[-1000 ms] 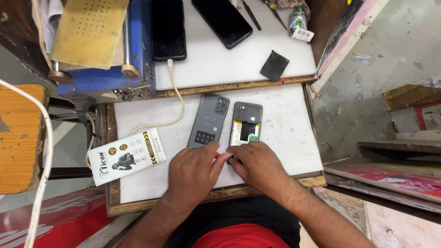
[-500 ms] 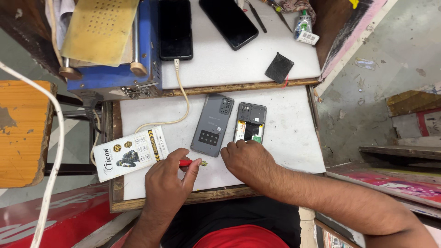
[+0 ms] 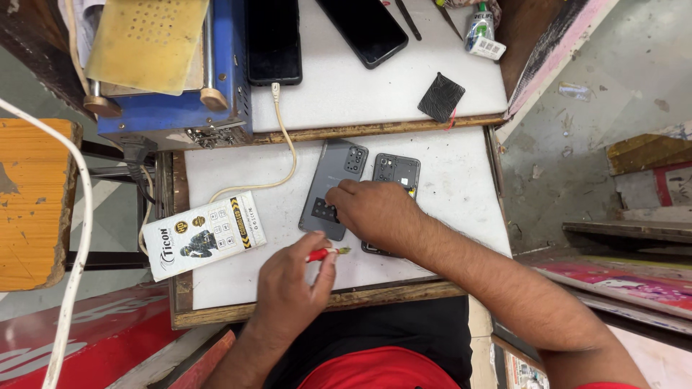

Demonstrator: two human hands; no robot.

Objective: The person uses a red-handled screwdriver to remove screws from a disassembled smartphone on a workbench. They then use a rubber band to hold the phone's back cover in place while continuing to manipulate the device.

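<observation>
Your grey plastic phone back cover (image 3: 333,184) lies flat on the white bench (image 3: 238,162), camera cut-outs toward the far edge, and just beside it on its right lies the opened dark phone body (image 3: 393,176) with its insides showing. Your right hand (image 3: 375,212) rests across both, fingers curled down with the fingertips touching the lower part of the back cover; it presses or steadies rather than grips, and whether anything small sits under the fingers cannot be told. Your left hand (image 3: 292,288) is closed in a pinch on a small red-handled tool (image 3: 322,253), whose tip points toward the phone body and hovers near its lower edge. Judging by how things lie, the cover is already off and the phone stands open, so the opening part looks done; the work inside the body and the closing up appear to be left. To the left of the cover lies a white printed cardboard box (image 3: 203,235), and a cream-coloured cable (image 3: 285,155) curves past it up to a black phone (image 3: 274,39) on the upper shelf. Near that stand a blue metal machine (image 3: 176,119) with a yellow perforated pad (image 3: 148,43), a second black phone (image 3: 367,29), a small black square pad (image 3: 441,96) and a small white bottle (image 3: 479,25).
</observation>
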